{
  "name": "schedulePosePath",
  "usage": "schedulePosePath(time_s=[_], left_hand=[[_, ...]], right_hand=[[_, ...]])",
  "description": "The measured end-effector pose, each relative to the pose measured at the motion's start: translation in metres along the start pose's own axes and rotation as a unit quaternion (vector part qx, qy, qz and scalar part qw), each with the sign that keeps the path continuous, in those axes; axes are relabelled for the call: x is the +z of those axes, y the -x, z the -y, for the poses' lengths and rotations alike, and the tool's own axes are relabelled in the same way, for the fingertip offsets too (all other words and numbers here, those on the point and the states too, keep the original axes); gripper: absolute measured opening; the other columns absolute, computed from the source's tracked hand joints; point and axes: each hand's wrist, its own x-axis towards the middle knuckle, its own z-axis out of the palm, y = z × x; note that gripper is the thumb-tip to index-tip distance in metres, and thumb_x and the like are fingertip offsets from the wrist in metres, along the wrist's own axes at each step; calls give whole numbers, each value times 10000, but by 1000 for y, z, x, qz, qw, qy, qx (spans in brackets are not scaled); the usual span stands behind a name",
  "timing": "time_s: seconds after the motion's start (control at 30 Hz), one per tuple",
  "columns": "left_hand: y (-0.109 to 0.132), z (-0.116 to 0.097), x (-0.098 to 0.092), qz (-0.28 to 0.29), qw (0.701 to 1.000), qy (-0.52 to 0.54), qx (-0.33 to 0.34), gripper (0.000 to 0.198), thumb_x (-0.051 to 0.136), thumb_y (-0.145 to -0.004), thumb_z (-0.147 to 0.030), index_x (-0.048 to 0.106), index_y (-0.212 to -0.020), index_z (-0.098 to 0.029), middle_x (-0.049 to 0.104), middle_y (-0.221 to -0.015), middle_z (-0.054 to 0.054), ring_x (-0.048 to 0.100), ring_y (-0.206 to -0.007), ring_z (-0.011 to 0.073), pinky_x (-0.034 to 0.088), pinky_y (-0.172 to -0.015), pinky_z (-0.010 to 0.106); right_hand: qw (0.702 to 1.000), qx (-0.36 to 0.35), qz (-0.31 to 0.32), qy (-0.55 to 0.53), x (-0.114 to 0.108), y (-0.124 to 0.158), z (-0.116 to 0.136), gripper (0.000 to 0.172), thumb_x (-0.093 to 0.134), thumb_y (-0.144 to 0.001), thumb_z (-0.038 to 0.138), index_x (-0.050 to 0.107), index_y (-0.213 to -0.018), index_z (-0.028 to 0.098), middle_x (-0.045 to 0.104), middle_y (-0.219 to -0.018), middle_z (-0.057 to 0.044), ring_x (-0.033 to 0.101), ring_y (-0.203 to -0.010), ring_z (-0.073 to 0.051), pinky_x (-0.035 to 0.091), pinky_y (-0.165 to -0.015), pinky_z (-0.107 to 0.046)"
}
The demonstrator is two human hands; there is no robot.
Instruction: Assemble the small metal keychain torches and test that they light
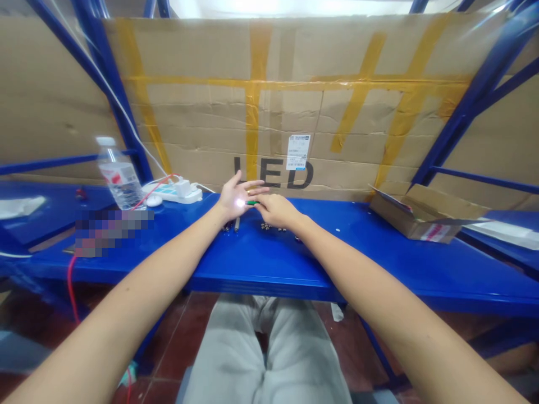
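My left hand is held palm up above the blue table, its fingers spread open, with a bright spot of light on the palm. My right hand is closed on a small green flashlight whose tip points at the left palm. Several small dark cylindrical pieces lie on the table just under and in front of both hands.
A water bottle stands at the left, beside a white power strip with a red cable. An open cardboard box lies at the right. A large taped cardboard sheet marked LED backs the table between blue rack posts.
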Motion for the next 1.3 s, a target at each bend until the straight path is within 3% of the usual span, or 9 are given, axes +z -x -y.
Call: schedulePosePath(time_s=[0.2,0.43,0.63,1.3], left_hand=[[1,0,1,-4,1000,-7,0,748,328,-944,-675,617,-1249,-56,675,-1217,266,687,-766,241,467,-503,287],[3,1,3,-9,1000,-21,6,741,330,-939,-684,646,-1204,-69,679,-1226,244,698,-873,265,523,-593,316],[1,1,3,-18,1000,-23,9,743,312,-946,-671,645,-1211,-62,698,-1171,250,683,-766,234,502,-542,308],[2,2,4,-30,1000,-9,3,745,325,-952,-668,652,-1210,-49,713,-1133,250,690,-764,236,500,-539,295]], right_hand=[[1000,10,2,9,1,-1,-1,393,411,-1030,280,615,-1353,188,646,-1365,-116,628,-1206,-272,480,-985,-373],[1000,11,6,-4,-2,-1,1,377,437,-1016,266,637,-1335,237,651,-1368,-73,629,-1204,-263,491,-974,-375],[1000,16,-13,9,0,-1,-1,405,394,-1027,265,598,-1365,173,661,-1338,-132,657,-1150,-272,495,-955,-382],[999,-10,-31,-10,1,0,-3,392,407,-1016,252,589,-1356,181,662,-1337,-118,637,-1173,-251,474,-994,-378]])
